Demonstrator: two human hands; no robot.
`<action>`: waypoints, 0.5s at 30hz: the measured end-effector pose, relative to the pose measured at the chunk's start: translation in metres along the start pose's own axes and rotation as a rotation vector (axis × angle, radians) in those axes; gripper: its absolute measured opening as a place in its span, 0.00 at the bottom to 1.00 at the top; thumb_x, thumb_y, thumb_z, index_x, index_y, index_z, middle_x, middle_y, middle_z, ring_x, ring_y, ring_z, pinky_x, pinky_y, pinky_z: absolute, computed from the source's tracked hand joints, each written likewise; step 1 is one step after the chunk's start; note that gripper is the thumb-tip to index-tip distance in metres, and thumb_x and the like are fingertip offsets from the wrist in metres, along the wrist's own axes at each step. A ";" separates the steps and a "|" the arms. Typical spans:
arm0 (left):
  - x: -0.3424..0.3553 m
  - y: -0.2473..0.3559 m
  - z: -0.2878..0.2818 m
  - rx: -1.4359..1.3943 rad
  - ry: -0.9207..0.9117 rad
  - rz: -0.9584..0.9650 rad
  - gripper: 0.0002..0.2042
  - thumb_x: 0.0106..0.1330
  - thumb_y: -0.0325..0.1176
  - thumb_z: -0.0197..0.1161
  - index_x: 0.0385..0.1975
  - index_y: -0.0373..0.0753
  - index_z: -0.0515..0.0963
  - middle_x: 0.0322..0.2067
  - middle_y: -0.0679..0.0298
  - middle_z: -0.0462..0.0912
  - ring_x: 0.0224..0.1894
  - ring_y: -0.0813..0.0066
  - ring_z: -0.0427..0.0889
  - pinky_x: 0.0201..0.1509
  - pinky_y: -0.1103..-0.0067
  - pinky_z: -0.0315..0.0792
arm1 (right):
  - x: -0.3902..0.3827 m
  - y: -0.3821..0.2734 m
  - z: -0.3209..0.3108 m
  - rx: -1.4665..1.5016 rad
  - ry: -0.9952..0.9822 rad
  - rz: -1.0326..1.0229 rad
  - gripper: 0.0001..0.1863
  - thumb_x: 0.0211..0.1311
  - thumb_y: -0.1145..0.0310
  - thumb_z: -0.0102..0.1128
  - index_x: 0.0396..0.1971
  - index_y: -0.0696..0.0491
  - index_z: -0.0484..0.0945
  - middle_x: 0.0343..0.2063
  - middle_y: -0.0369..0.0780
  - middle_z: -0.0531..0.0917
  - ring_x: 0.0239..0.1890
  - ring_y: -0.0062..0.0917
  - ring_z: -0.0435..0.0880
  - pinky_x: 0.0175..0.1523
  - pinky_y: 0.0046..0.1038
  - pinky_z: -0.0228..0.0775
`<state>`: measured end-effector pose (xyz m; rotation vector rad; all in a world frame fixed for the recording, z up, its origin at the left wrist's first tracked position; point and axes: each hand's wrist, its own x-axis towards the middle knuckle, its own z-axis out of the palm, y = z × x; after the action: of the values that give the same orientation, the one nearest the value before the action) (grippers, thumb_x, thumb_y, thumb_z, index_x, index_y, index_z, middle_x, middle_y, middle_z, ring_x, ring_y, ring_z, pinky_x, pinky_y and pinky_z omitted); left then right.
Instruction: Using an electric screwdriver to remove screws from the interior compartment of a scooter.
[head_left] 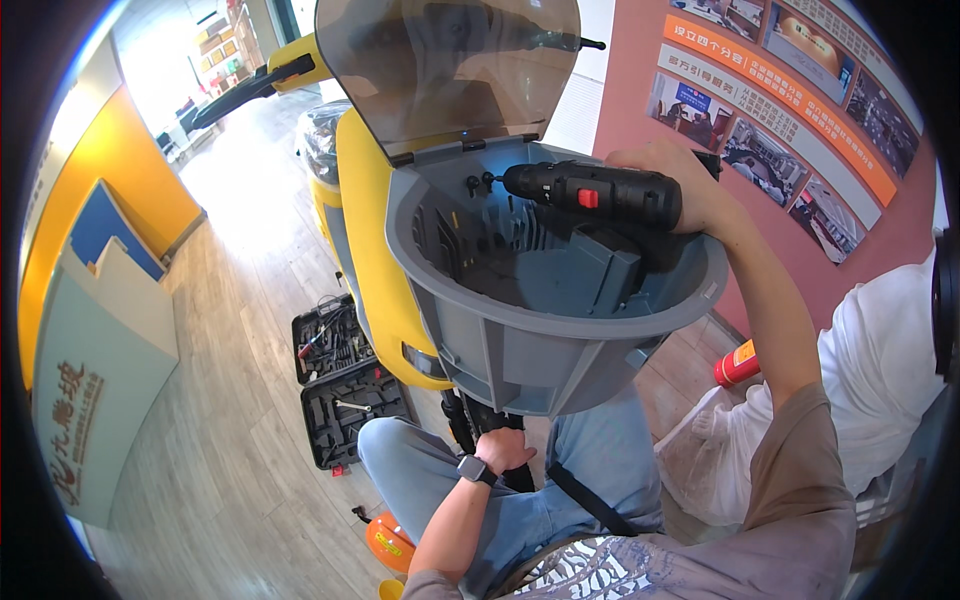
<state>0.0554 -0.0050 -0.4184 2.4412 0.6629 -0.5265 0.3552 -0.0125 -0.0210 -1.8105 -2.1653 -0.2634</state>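
Note:
My right hand [690, 180] is closed round the rear of a black cordless drill [590, 197] with a red switch. The drill lies level over the grey tank [560, 315] of a yellow machine, its nose pointing left. Its tip reaches a dark bolt-like fitting [487, 180] on the tank's inner wall, lit by a bluish glow. Whether the tip sits on the fitting cannot be told. The drill's grip and my fingers are mostly hidden. Below the tank, my left hand [503, 450], with a watch at its wrist, is curled against a black upright part [490, 418].
A tinted lid [450, 70] stands raised behind the tank. On the floor at left lies an opened black toolbox [350, 400] with tools inside. An orange helmet-like object [388, 540] is by my left knee; a red extinguisher [738, 364] and white-covered bundle [850, 380] are at right.

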 end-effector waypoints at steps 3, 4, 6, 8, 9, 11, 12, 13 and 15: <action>0.000 -0.001 0.001 0.001 0.002 0.003 0.27 0.66 0.58 0.59 0.46 0.37 0.84 0.43 0.48 0.88 0.48 0.48 0.87 0.50 0.59 0.81 | 0.000 0.001 0.000 -0.005 0.012 -0.017 0.17 0.43 0.63 0.69 0.37 0.50 0.85 0.31 0.48 0.87 0.35 0.44 0.87 0.45 0.37 0.77; 0.000 -0.001 0.001 0.001 0.004 0.007 0.27 0.66 0.58 0.58 0.46 0.37 0.84 0.43 0.48 0.88 0.47 0.48 0.87 0.50 0.59 0.81 | 0.000 0.002 0.001 0.000 0.013 -0.019 0.17 0.43 0.63 0.69 0.37 0.50 0.85 0.31 0.48 0.87 0.36 0.45 0.86 0.45 0.37 0.77; 0.001 -0.001 0.002 0.000 0.005 0.009 0.27 0.66 0.58 0.58 0.45 0.37 0.84 0.43 0.48 0.88 0.47 0.48 0.87 0.50 0.59 0.81 | 0.000 0.001 0.000 0.006 0.014 -0.021 0.17 0.43 0.63 0.69 0.37 0.50 0.85 0.31 0.48 0.87 0.36 0.45 0.86 0.45 0.37 0.77; 0.001 -0.002 0.003 -0.002 0.005 0.009 0.27 0.66 0.58 0.58 0.45 0.37 0.84 0.43 0.48 0.88 0.47 0.48 0.87 0.50 0.59 0.81 | 0.001 -0.001 -0.001 -0.009 -0.005 -0.003 0.17 0.43 0.63 0.69 0.37 0.50 0.85 0.31 0.48 0.87 0.35 0.45 0.86 0.45 0.37 0.77; 0.002 -0.002 0.003 -0.002 0.009 0.013 0.27 0.66 0.58 0.58 0.45 0.37 0.84 0.43 0.48 0.88 0.47 0.48 0.87 0.50 0.59 0.81 | 0.000 -0.001 -0.001 -0.010 -0.005 -0.002 0.17 0.43 0.63 0.69 0.37 0.50 0.85 0.31 0.48 0.87 0.35 0.45 0.86 0.45 0.37 0.77; 0.002 -0.003 0.004 -0.003 0.013 0.016 0.27 0.66 0.58 0.58 0.45 0.37 0.84 0.42 0.48 0.88 0.47 0.48 0.87 0.50 0.59 0.81 | 0.000 -0.002 -0.001 0.002 -0.006 0.004 0.17 0.43 0.64 0.69 0.37 0.50 0.84 0.31 0.48 0.87 0.35 0.45 0.86 0.44 0.37 0.77; 0.002 -0.003 0.004 -0.003 0.014 0.016 0.27 0.66 0.58 0.59 0.45 0.37 0.84 0.42 0.47 0.88 0.47 0.48 0.87 0.50 0.59 0.81 | 0.000 -0.002 -0.001 0.002 -0.006 0.004 0.17 0.43 0.64 0.69 0.37 0.50 0.84 0.31 0.48 0.87 0.35 0.45 0.86 0.44 0.37 0.77; 0.001 -0.002 0.003 -0.004 0.015 0.015 0.27 0.66 0.58 0.59 0.45 0.37 0.84 0.42 0.47 0.88 0.47 0.48 0.87 0.50 0.59 0.81 | 0.000 -0.002 -0.001 -0.005 -0.002 -0.001 0.17 0.43 0.64 0.69 0.36 0.51 0.84 0.30 0.48 0.87 0.35 0.45 0.86 0.44 0.37 0.77; 0.000 -0.002 0.002 -0.006 0.015 0.014 0.27 0.66 0.58 0.59 0.45 0.37 0.84 0.42 0.47 0.88 0.47 0.48 0.87 0.50 0.59 0.81 | 0.000 -0.002 -0.001 -0.013 0.003 -0.007 0.16 0.43 0.64 0.69 0.36 0.51 0.84 0.30 0.48 0.87 0.35 0.45 0.86 0.44 0.37 0.77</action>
<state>0.0543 -0.0048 -0.4203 2.4445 0.6528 -0.5004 0.3533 -0.0132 -0.0197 -1.8090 -2.1729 -0.2817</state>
